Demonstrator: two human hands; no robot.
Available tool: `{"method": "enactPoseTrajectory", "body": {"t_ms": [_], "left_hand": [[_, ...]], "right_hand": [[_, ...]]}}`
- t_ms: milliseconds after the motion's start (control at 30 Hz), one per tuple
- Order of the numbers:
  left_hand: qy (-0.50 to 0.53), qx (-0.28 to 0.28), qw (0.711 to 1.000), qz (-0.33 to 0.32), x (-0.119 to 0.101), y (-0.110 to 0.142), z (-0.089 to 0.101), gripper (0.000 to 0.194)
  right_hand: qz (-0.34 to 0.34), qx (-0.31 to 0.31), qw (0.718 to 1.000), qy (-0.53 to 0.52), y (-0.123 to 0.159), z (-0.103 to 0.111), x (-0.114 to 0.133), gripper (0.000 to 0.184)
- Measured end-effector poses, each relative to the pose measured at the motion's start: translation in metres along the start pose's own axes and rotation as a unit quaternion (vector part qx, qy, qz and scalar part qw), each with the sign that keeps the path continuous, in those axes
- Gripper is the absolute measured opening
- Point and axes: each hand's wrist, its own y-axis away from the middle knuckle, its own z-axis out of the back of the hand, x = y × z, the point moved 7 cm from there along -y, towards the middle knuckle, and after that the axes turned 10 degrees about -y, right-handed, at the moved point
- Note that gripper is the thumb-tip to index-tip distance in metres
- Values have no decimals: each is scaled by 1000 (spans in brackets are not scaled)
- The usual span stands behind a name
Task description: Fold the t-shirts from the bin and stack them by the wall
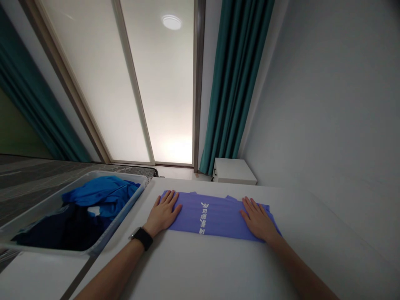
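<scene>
A purple T-shirt [221, 221], folded into a long flat strip with white printed characters on it, lies on the white table [200, 266]. My left hand [164, 211] rests flat on its left end, fingers spread, with a watch on a black band at the wrist. On the right end of the shirt, my right hand [258, 218] also lies flat with its fingers stretched out. Neither hand grips the cloth. Small bits of fabric stick up along the shirt's far edge.
A clear plastic bin [93, 252] holding blue clothes [104, 191] and dark clothes [62, 227] stands at the left. Beyond the table are a small white cabinet [234, 171], a teal curtain [237, 83] and frosted sliding doors [162, 91]. A grey wall [337, 108] borders the right side.
</scene>
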Motion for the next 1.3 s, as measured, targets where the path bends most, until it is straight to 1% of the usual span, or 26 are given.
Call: {"method": "enactPoseTrajectory", "body": {"t_ms": [100,200,267,300,367,400,467,533,567,600,667,767,833,900,967,1033,1133,1200,1300], "left_hand": [[-14,19,999,37,15,4,0,57],[-31,30,998,55,22,7,1,56],[-50,18,997,56,20,9,5,56],[-60,1,997,51,16,10,9,56],[-69,-50,996,28,2,12,21,55],[-64,-74,995,2,-9,12,27,54],[-40,-107,990,-78,-39,12,37,53],[-11,-113,978,-172,-72,11,40,51],[2,-108,973,-205,-86,9,40,49],[14,-103,970,-219,-96,6,38,48],[31,-81,973,-216,-109,-1,30,47],[42,-55,984,-163,-113,-8,16,50],[42,-54,990,-122,-112,-9,11,52],[42,-50,993,-99,-111,-8,10,53],[46,-42,993,-100,-110,-6,11,53],[48,-39,992,-106,-104,-5,14,53],[39,-37,994,-100,-84,-7,15,56],[31,-29,995,-88,-66,-9,12,56],[24,-13,998,-61,-36,-13,3,56]], "right_hand": [[-31,13,999,10,-1,-2,-11,60],[-55,35,998,18,-2,0,-17,60],[-58,40,997,21,-2,6,-14,59],[-55,33,998,21,-1,10,-10,60],[-41,2,999,22,0,21,5,60],[-29,-17,999,19,0,27,17,60],[0,-40,999,4,2,33,49,60],[41,-30,998,-28,3,31,87,60],[54,-19,997,-44,4,27,105,59],[57,-7,997,-57,4,22,119,59],[53,16,995,-78,4,12,138,59],[58,38,993,-91,2,-1,146,60],[73,44,992,-92,-1,-3,144,60],[82,48,992,-89,-2,-3,139,60],[76,47,993,-80,-3,-1,130,60],[54,43,996,-64,-3,2,115,61],[9,32,999,-33,-1,4,79,63],[-24,21,999,-15,1,4,49,65],[-54,15,998,2,6,2,10,66]]}}
